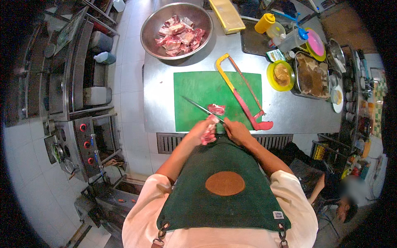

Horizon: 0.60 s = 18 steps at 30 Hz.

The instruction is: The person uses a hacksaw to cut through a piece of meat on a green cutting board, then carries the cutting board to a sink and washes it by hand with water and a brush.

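My left hand grips a piece of raw meat near the front edge of the green cutting board. My right hand holds a long knife, its blade reaching diagonally up to the left across the board, at the top of that meat. A smaller red chunk lies just beyond the blade. A bow saw, with yellow and red-pink frame, rests to the right on the board and steel table.
A steel bowl of meat stands at the back left. To the right are a yellow plate, a tray, bottles and containers. Steel cooking equipment lines the left. Another person is low at the lower right.
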Available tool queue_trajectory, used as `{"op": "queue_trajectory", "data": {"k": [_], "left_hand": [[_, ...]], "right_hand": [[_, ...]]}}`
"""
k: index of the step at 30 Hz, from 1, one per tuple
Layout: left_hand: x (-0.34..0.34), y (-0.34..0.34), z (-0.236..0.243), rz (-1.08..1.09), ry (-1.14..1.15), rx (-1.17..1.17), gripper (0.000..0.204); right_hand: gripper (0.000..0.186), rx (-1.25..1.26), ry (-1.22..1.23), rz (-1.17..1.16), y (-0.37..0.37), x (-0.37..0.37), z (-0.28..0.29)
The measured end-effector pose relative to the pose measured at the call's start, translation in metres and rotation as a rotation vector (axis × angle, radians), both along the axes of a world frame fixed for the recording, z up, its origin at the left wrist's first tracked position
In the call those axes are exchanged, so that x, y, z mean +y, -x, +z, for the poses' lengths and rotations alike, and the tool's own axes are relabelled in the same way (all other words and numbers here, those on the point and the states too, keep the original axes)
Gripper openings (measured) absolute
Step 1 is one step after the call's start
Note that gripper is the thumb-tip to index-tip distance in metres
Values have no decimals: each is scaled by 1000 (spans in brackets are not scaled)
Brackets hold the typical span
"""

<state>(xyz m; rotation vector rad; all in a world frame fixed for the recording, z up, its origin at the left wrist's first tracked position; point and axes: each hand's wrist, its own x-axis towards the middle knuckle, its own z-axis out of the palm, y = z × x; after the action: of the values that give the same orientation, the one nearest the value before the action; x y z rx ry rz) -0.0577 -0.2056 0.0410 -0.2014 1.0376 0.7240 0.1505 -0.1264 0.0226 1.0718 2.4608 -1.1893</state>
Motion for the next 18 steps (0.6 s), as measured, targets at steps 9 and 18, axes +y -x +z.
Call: {"op": "queue_trajectory", "data": {"k": [9,18], "left_hand": [[-21,90,40,191,-257,-79,43],[-24,93,16,331,-357,4,52]], "right_hand": [[26,245,-378,-287,-22,54,23],[30,234,-527,-216,-13,64,-14]]}}
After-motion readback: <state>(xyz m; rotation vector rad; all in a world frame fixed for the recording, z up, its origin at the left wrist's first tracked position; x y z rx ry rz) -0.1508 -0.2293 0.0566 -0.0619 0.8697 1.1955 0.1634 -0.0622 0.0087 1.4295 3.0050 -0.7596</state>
